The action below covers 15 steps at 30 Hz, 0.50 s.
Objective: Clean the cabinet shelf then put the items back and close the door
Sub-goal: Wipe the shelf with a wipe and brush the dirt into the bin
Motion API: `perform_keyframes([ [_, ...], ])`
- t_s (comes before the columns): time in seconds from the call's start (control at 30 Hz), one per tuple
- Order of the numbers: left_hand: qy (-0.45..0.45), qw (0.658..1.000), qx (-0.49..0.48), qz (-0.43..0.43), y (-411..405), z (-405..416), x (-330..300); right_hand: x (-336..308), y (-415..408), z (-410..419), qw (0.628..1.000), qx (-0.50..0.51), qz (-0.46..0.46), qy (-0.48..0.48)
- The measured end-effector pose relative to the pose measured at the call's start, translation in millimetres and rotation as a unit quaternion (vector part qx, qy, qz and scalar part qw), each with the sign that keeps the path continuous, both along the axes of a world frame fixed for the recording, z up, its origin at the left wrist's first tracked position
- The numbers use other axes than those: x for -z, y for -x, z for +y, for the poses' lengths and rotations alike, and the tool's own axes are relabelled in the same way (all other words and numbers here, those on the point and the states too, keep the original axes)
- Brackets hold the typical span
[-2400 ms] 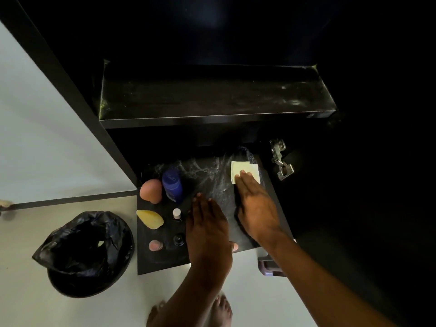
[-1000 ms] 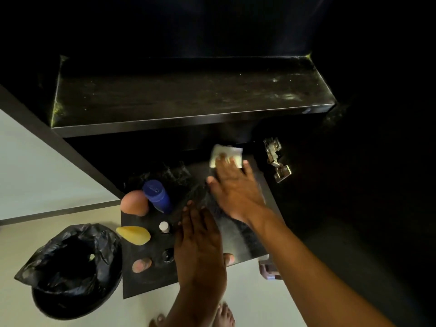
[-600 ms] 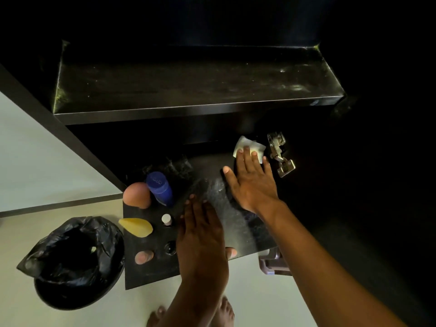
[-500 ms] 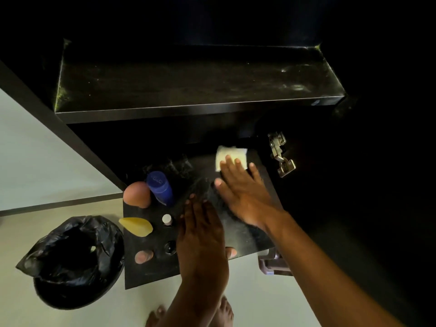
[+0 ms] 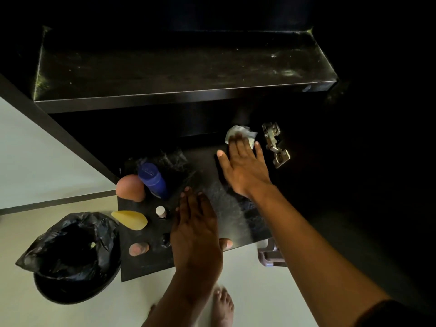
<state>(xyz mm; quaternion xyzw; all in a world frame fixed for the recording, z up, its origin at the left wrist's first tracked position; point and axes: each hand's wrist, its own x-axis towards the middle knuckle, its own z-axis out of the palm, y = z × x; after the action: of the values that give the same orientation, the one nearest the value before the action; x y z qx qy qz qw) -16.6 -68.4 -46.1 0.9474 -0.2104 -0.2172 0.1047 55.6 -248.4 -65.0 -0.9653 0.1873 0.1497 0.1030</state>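
Observation:
My right hand (image 5: 245, 168) lies flat, fingers straight, pressing a white wipe (image 5: 240, 135) onto the back right of the lower black shelf (image 5: 226, 208), which shows dusty streaks. My left hand (image 5: 195, 234) rests flat on the shelf's front edge, thumb at the rim. On the shelf's left part stand a blue bottle (image 5: 153, 180), a pink egg-shaped sponge (image 5: 130, 187), a yellow teardrop sponge (image 5: 131, 219), a small white-capped vial (image 5: 161, 211), a small dark jar (image 5: 165, 240) and a pink round piece (image 5: 138, 249).
An upper black shelf (image 5: 179, 69) juts out above, dusty at its right end. A metal door hinge (image 5: 274, 145) sits just right of the wipe. A bin with a black bag (image 5: 70, 256) stands on the pale floor at left. My bare feet (image 5: 221, 305) are below.
My right hand has slid the wipe from the middle back of the shelf to the right, near the hinge. My left hand has stayed pressed at the front edge.

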Motion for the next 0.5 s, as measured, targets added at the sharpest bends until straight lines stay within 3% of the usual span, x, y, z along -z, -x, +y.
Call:
perform_keyframes([
  [0.1,0.008,1.000,-0.006,0.002,2,1,0,-6,58,16,0.999,-0.040,-0.009,-0.032],
  [0.27,-0.004,1.000,-0.001,-0.007,2,-1,-2,1,164,40,0.999,-0.021,0.016,0.023],
  [0.5,-0.010,1.000,0.008,-0.010,1,0,-2,-2,95,18,0.999,0.013,0.013,0.030],
])
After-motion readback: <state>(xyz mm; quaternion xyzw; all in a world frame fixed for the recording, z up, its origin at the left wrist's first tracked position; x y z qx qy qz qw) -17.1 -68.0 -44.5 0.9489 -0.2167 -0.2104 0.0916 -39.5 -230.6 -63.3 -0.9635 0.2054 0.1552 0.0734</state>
